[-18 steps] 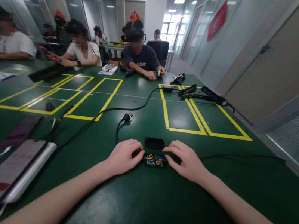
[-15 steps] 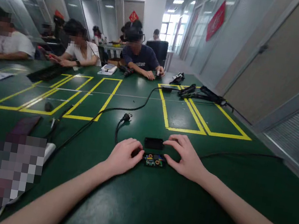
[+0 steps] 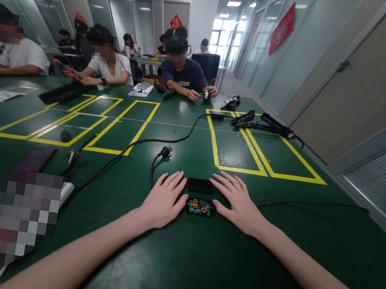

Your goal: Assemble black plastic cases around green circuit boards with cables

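Observation:
In front of me on the green table lies an open black power adapter half (image 3: 200,206) with a circuit board and copper coils showing. Just beyond it sits the black cover (image 3: 199,185), hollow side up. My left hand (image 3: 166,199) is spread flat on the left, its thumb at the adapter's left end. On the other side my right hand (image 3: 237,201) has its fingers stretched out; the thumb is by the adapter's right end and the index fingertip by the cover. Whether the thumbs press on the adapter I cannot tell. Neither hand holds anything.
A black plug (image 3: 164,151) on its cable lies beyond my left hand. A long black cable (image 3: 164,140) crosses the table. Yellow tape rectangles (image 3: 242,170) mark the surface. A dark phone-like slab (image 3: 35,158) lies left. Folded black stands (image 3: 269,125) rest at the far right. Several people sit opposite.
The fingers of both hands have straightened and spread from a curled pose beside the adapter. The adapter half and cover stay in place. The view has shifted slightly.

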Motion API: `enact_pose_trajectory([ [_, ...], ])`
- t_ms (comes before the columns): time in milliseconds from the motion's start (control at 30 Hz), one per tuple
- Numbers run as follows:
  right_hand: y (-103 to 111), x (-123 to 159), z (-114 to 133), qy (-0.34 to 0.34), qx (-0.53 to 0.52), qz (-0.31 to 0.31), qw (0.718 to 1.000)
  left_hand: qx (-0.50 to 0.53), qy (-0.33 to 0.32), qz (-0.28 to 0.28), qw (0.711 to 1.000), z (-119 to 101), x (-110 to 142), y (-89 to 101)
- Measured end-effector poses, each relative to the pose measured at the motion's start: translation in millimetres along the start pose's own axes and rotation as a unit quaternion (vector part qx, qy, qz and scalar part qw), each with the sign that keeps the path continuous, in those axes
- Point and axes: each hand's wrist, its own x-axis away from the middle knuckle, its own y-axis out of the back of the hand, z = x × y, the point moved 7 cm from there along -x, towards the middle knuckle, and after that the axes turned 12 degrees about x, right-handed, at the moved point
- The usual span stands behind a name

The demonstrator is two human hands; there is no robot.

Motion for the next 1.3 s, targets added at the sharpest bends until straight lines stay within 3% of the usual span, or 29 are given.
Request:
enact_pose_trajectory([
  [100, 4.3, -2.3, 0.4, -0.015, -0.078, -0.008, 0.997, 0.053, -0.009, -0.003, 0.999, -2.4, -0.8, 2.7],
  [200, 7.8, -3.5, 0.5, -0.055, -0.167, -0.014, 0.984, 0.173, -0.005, -0.029, 0.984, -3.9, -1.3, 9.2],
  [367, 13.1, -4.5, 9.9, -0.072, -0.292, -0.027, 0.953, 0.316, 0.075, -0.068, 0.943, 3.2, -0.2, 13.3],
  [500, 16.8, -5.2, 17.9, -0.047, -0.309, 0.008, 0.95, 0.386, 0.113, -0.079, 0.912, 7.5, 0.5, 13.1],
  [600, 15.7, -4.1, 14.1, -0.071, -0.322, 0.048, 0.943, 0.418, 0.121, -0.082, 0.897, 8.4, 0.3, 12.8],
  [800, 10.7, -2.6, 12.3, -0.051, -0.358, 0.105, 0.926, 0.37, 0.094, -0.067, 0.922, 5.5, -1.4, 12.8],
  [1067, 18.3, -0.9, 17.0, -0.03, -0.336, 0.09, 0.937, 0.321, 0.074, -0.038, 0.943, -3.7, -1.2, 15.4],
  [1300, 19.0, -0.9, 21.1, 0.012, -0.317, 0.083, 0.945, 0.338, 0.077, -0.02, 0.938, -2.3, 2.1, 20.7],
])
